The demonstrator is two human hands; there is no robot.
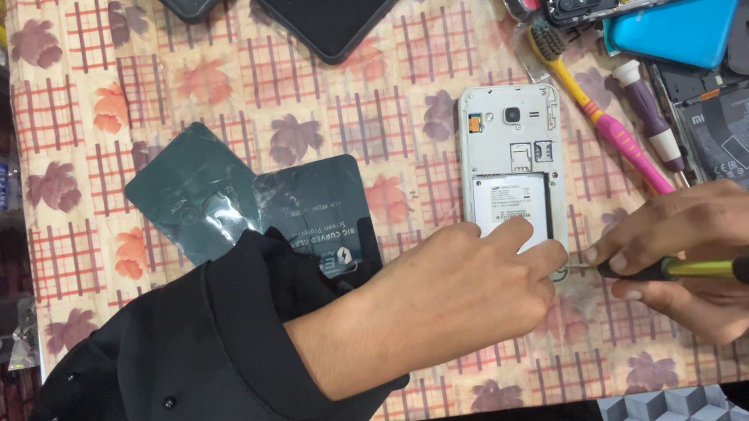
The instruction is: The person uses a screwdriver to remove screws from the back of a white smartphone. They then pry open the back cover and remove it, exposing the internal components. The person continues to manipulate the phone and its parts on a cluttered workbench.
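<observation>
A white phone with its back cover off (pixel 511 167) lies face down on the bench (pixel 171 82), which is covered by a checked, flower-printed cloth. Its long axis runs away from the person, camera end at the far side, and the battery sits in the half nearer the person. The left hand (pixel 464 292) reaches in from the left out of a black sleeve (pixel 191 383), palm down, its fingertips pressed onto the phone's near right corner, holding it flat. The right hand (pixel 706 251) comes in from the right, its grip pinched around a screwdriver with a yellow-green shaft and black handle (pixel 698 268). The tool lies almost level, long axis left to right, its thin tip pointing left at that same near right corner, just beside the left fingertips. Behind the right hand lie a pink brush (pixel 609 125), a purple-handled screwdriver (pixel 647 109) and a loose black battery (pixel 738 139). To the left of the phone rest two dark screen-protector packets (pixel 236 198).
</observation>
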